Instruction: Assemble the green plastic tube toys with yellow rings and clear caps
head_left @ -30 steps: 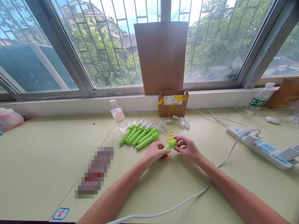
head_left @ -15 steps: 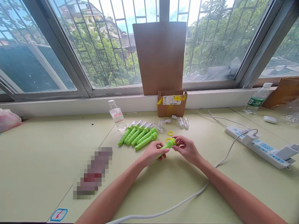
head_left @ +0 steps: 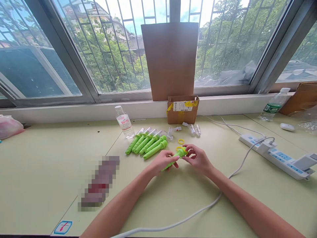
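One of seven green handles (head_left: pixel 181 152) slid nearer, left fingers (head_left: pixel 175 159) and right fingers (head_left: pixel 190 147) gripping.

Bright daylight pours through the metal-framed window panes (head_left: pixel 109 49) at the back — the sky beyond is washed nearly white in places, and a pale haze veils the right-hand pane. The upright brown cardboard sheet (head_left: pixel 170 62), lit from behind, looks dull. Soft, faint shadows lie on the pale green desk (head_left: pixel 44 172). Wide-angle distortion slants the outer frames; fine detail is soft, and one patch on the left is pixelated.
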`<action>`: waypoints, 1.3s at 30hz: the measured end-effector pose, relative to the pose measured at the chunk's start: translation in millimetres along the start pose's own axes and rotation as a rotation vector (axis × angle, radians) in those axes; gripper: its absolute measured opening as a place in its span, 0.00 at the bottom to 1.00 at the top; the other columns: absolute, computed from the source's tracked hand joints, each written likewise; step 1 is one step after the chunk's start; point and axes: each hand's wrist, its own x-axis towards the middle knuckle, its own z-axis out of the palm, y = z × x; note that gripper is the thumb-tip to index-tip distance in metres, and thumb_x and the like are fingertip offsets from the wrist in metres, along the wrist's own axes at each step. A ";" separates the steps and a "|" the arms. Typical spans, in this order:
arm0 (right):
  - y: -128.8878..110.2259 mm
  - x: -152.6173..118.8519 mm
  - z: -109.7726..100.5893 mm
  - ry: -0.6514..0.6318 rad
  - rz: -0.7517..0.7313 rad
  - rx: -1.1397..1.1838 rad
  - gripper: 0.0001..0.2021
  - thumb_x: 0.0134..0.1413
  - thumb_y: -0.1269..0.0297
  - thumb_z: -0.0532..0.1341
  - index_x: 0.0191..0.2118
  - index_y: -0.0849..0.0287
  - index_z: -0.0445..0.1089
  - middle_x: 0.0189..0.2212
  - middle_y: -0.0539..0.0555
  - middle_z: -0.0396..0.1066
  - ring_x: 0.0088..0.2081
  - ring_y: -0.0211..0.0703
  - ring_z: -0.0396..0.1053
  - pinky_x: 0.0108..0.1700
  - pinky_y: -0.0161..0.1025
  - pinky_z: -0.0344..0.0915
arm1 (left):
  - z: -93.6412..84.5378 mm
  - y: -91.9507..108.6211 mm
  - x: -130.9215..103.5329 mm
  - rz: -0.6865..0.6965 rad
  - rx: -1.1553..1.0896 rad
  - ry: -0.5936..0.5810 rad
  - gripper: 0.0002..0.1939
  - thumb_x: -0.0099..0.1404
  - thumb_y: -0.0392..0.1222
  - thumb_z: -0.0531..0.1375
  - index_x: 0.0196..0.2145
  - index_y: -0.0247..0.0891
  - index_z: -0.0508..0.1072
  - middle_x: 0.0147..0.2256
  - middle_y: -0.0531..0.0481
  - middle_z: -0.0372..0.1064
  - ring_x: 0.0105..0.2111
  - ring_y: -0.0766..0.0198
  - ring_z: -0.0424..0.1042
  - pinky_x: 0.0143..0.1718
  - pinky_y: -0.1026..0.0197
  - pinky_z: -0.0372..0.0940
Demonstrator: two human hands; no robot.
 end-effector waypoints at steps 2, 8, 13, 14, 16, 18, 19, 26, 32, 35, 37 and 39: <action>-0.4 0.1 -0.1 -0.009 0.005 -0.018 0.12 0.47 0.58 0.64 0.33 0.56 0.61 0.47 0.57 0.69 0.29 0.39 0.71 0.26 0.37 0.70 | -1.4 -1.3 0.6 0.004 -0.006 -0.022 0.23 0.52 0.60 0.62 0.30 0.34 0.70 0.26 0.46 0.73 0.18 0.71 0.61 0.17 0.68 0.53; 0.6 0.2 -1.7 -0.021 0.003 0.002 0.12 0.48 0.57 0.64 0.34 0.56 0.62 0.47 0.57 0.69 0.33 0.42 0.73 0.28 0.39 0.73 | -3.6 -4.1 1.2 0.024 0.018 -0.066 0.26 0.54 0.63 0.59 0.31 0.33 0.72 0.28 0.44 0.74 0.19 0.70 0.63 0.18 0.67 0.54; 3.0 0.3 -1.9 -0.044 -0.001 0.053 0.12 0.49 0.57 0.64 0.32 0.56 0.61 0.46 0.57 0.70 0.35 0.43 0.73 0.35 0.44 0.75 | -4.4 -5.4 2.5 0.029 0.059 -0.083 0.27 0.55 0.65 0.56 0.30 0.34 0.70 0.26 0.45 0.73 0.19 0.70 0.62 0.17 0.67 0.54; 3.3 0.3 -1.7 -0.042 -0.007 0.057 0.12 0.49 0.57 0.64 0.32 0.56 0.61 0.46 0.57 0.71 0.35 0.43 0.73 0.37 0.45 0.75 | -4.6 -5.6 2.8 0.027 0.080 -0.074 0.26 0.55 0.65 0.56 0.30 0.34 0.69 0.25 0.46 0.72 0.18 0.71 0.61 0.17 0.67 0.54; 3.0 0.1 -0.9 -0.028 -0.020 0.056 0.12 0.49 0.56 0.64 0.31 0.57 0.62 0.46 0.57 0.71 0.34 0.43 0.74 0.39 0.47 0.75 | -5.0 -5.9 3.0 0.023 0.140 -0.060 0.26 0.56 0.65 0.55 0.30 0.35 0.68 0.24 0.49 0.71 0.15 0.72 0.57 0.15 0.67 0.51; 1.9 -0.5 0.7 -0.007 -0.031 0.048 0.13 0.49 0.55 0.64 0.31 0.56 0.62 0.45 0.57 0.71 0.34 0.43 0.74 0.39 0.48 0.74 | -5.0 -6.2 2.6 0.030 0.219 -0.043 0.25 0.57 0.65 0.54 0.31 0.36 0.68 0.23 0.50 0.71 0.14 0.72 0.56 0.15 0.67 0.49; 1.3 -0.8 1.7 0.003 -0.034 0.045 0.13 0.49 0.54 0.64 0.31 0.56 0.62 0.45 0.57 0.71 0.34 0.44 0.74 0.40 0.48 0.74 | -4.8 -6.5 2.2 0.058 0.275 -0.011 0.25 0.57 0.64 0.54 0.32 0.37 0.68 0.23 0.51 0.70 0.14 0.72 0.57 0.15 0.67 0.50; 2.3 -0.5 7.0 0.113 0.000 0.024 0.16 0.46 0.50 0.65 0.31 0.56 0.64 0.45 0.58 0.72 0.32 0.44 0.74 0.38 0.46 0.74 | -3.2 -16.8 5.3 0.457 0.942 0.381 0.17 0.57 0.50 0.62 0.42 0.41 0.68 0.32 0.49 0.71 0.29 0.61 0.70 0.30 0.62 0.59; 3.3 1.5 2.1 0.157 0.089 0.126 0.17 0.44 0.50 0.66 0.31 0.57 0.64 0.44 0.59 0.72 0.32 0.44 0.74 0.35 0.43 0.74 | -6.0 -24.9 10.9 0.639 1.171 0.450 0.12 0.67 0.46 0.50 0.42 0.39 0.70 0.35 0.45 0.71 0.32 0.61 0.70 0.29 0.63 0.58; 3.4 1.4 1.2 0.156 0.098 0.133 0.18 0.43 0.48 0.66 0.31 0.57 0.64 0.43 0.59 0.72 0.31 0.44 0.73 0.32 0.42 0.73 | -6.8 -24.7 10.5 0.668 1.203 0.459 0.15 0.68 0.47 0.49 0.42 0.39 0.71 0.34 0.44 0.72 0.34 0.60 0.70 0.31 0.62 0.58; 4.4 1.4 0.8 0.147 0.094 0.132 0.19 0.43 0.48 0.66 0.31 0.57 0.64 0.43 0.59 0.72 0.30 0.43 0.73 0.31 0.41 0.73 | -6.9 -24.3 10.0 0.661 1.197 0.472 0.15 0.68 0.48 0.49 0.44 0.39 0.71 0.35 0.43 0.72 0.35 0.59 0.70 0.33 0.62 0.59; 5.8 1.5 0.4 0.138 0.085 0.131 0.18 0.43 0.49 0.66 0.31 0.57 0.64 0.44 0.59 0.72 0.30 0.43 0.73 0.33 0.42 0.74 | -7.1 -24.1 9.9 0.648 1.182 0.474 0.16 0.68 0.49 0.49 0.44 0.39 0.71 0.36 0.42 0.72 0.36 0.58 0.71 0.33 0.61 0.59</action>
